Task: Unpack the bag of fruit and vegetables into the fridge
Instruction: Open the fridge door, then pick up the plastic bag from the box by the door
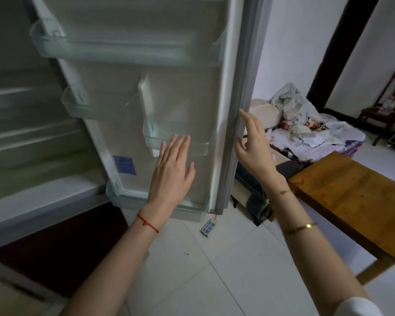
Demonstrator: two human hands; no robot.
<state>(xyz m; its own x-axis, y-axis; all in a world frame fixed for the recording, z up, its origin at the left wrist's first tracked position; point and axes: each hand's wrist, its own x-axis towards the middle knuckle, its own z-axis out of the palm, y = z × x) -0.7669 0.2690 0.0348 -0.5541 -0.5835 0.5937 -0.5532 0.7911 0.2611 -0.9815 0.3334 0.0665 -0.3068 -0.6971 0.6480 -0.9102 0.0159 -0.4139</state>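
I have the fridge door (169, 92) swung wide, its inner face toward me, and both hands are up at it. My left hand (171, 169) lies flat, fingers straight and together, against the lower part of the inner liner, just below the small clear door bin (176, 137); it holds nothing. My right hand (252, 144) is at the door's free edge, fingers extended and loosely spread along the grey gasket (237, 124), thumb toward the liner; it does not curl round the edge, so I read it as steadying rather than gripping. Judgement: the two hands bracket the door to control its swing, either holding it open or starting to push it. The door bins I can see hold nothing, and the fridge shelves (27, 137) at left are blurred; I make out no produce on them. The bag of fruit and vegetables is not in view, nor is any item from it, so I cannot say how far the unpacking stands. A wooden desk (356, 197) stands at right with its visible part bare; a power strip (208, 227) lies on the tiled floor (214, 270) below the door, and a bed (317, 137) with heaped laundry sits behind.
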